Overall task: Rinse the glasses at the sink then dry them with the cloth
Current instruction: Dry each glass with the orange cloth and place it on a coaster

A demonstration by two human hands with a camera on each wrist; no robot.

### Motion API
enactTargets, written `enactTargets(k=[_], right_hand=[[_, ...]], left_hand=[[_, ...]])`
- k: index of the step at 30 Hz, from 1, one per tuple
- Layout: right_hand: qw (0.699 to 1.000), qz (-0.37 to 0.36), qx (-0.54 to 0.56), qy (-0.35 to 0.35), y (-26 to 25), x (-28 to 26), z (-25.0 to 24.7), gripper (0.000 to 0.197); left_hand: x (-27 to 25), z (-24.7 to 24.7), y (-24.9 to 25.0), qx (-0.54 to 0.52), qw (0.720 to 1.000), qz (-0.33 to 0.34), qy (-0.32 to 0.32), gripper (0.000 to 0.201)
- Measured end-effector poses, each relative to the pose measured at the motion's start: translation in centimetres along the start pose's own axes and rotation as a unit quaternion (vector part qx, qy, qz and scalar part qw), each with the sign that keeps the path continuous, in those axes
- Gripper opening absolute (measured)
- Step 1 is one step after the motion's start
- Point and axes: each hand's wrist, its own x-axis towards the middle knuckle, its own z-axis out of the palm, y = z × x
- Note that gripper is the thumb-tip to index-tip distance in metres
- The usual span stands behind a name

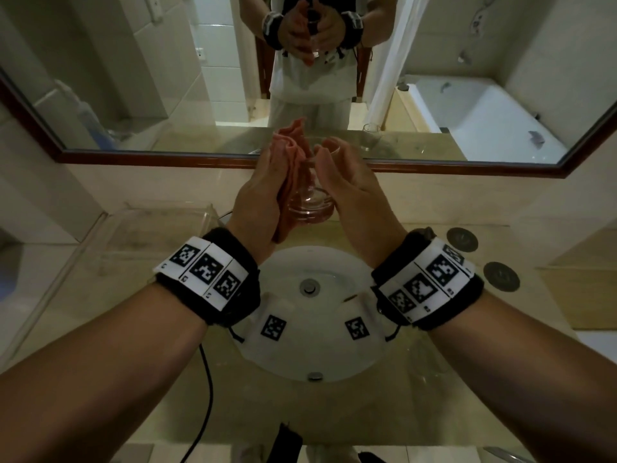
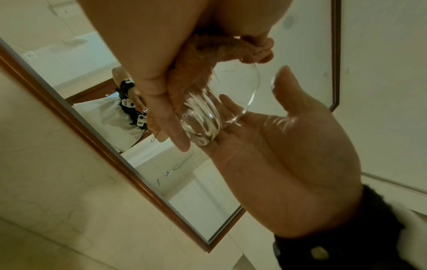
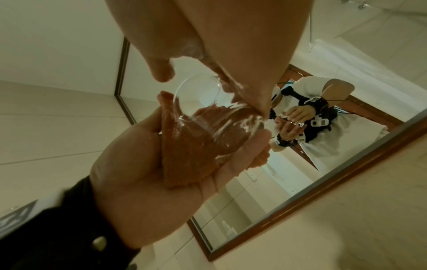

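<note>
A clear glass (image 1: pixel 310 203) is held up above the white sink basin (image 1: pixel 317 352), tipped with its base towards me. My left hand (image 1: pixel 257 195) holds a pink cloth (image 1: pixel 293 152) flat in its palm and presses it to the glass's left side. My right hand (image 1: pixel 354 188) cups the glass from the right. In the left wrist view the cloth (image 2: pixel 198 60) lies against the glass (image 2: pixel 208 120), and my right hand (image 2: pixel 289 155) has its fingers behind the glass. In the right wrist view the glass (image 3: pixel 208 124) rests on the cloth (image 3: pixel 184 160) in my left hand (image 3: pixel 143 182).
A wood-framed mirror (image 1: pixel 133 95) runs along the wall behind the sink; a second glass (image 1: pixel 371 135) shows in its reflection. A clear plastic tray (image 1: pixel 150 228) stands on the counter at left. Two round dark discs (image 1: pixel 462 239) lie at right. A black cable (image 1: pixel 208 396) hangs near the front.
</note>
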Motion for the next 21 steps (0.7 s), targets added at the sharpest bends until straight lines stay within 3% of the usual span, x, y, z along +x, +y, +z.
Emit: enactTargets(k=[6,9,11,13,16,21], right_hand=[[0.998,0.035,0.026,-0.04,0.2,0.4,-0.1,0.073],[0.992,0.033,-0.118,-0.011,0.6,0.5,0.1,0.095],[0.974,-0.002,-0.226,0.022,0.6,-0.1,0.2,0.09],[0.964,-0.035,-0.256,0.057,0.5,-0.4,0.0,0.084],[0.967,-0.052,-0.233,0.084,0.2,-0.3,-1.0,0.084],[0.995,-0.025,-0.095,0.009,0.1,-0.5,-2.0,0.061]], left_hand=[[-0.4,-0.1,0.9,-0.007,0.999,-0.01,-0.032,0.054],[-0.3,-0.4,0.7,-0.002,1.0,-0.003,-0.021,0.052],[-0.2,-0.4,0.5,0.001,1.0,0.0,-0.019,0.058],[-0.2,-0.2,0.4,-0.014,0.999,-0.017,-0.024,0.064],[-0.2,-0.4,0.6,-0.033,0.999,-0.038,-0.019,0.06],[0.0,-0.6,1.0,-0.021,0.999,-0.021,-0.029,0.056]])
